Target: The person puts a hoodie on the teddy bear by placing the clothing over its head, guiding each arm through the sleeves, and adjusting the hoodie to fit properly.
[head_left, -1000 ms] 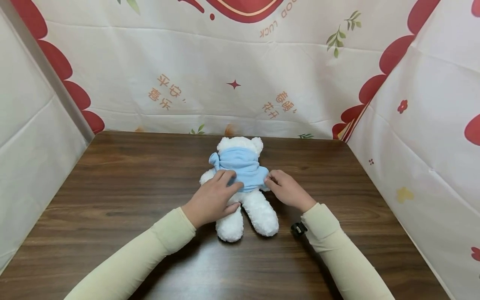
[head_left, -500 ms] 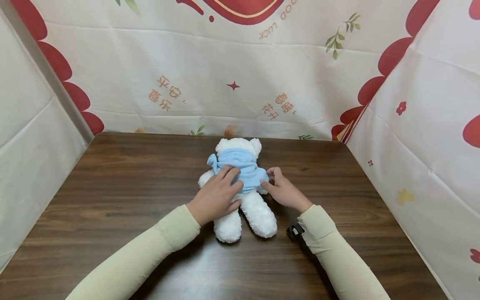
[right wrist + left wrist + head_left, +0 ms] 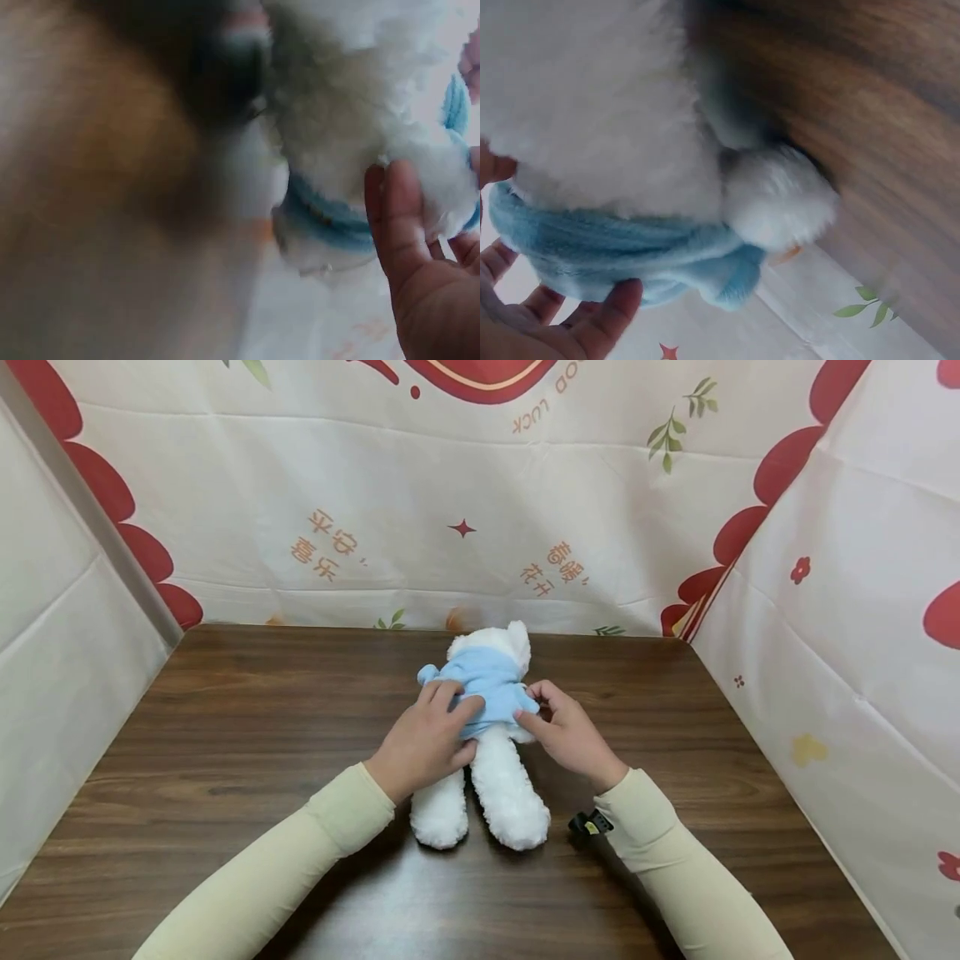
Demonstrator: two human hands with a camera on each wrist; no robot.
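A white plush teddy bear (image 3: 513, 802) lies on the table, its legs toward me. A light blue shirt (image 3: 495, 681) covers its upper body and is bunched up around the lower part of its head. Over the shirt's left side, my left hand (image 3: 427, 735) grips the cloth with bent fingers; in the left wrist view its fingers spread along the blue shirt (image 3: 607, 247). My right hand (image 3: 570, 731) pinches the bear's right-side arm near the sleeve. In the right wrist view, that white fluffy arm (image 3: 442, 180) sits between fingers and thumb.
The wooden table (image 3: 247, 718) reaches back to a white printed cloth (image 3: 405, 485) hanging behind it. Cloth walls also stand at left and right. A dark band-like device (image 3: 591, 823) is on my right wrist.
The bear has turned: its head leans to the right, with one ear raised, and its legs have swung left and toward me. Both hands have stayed on it, shifting slightly.
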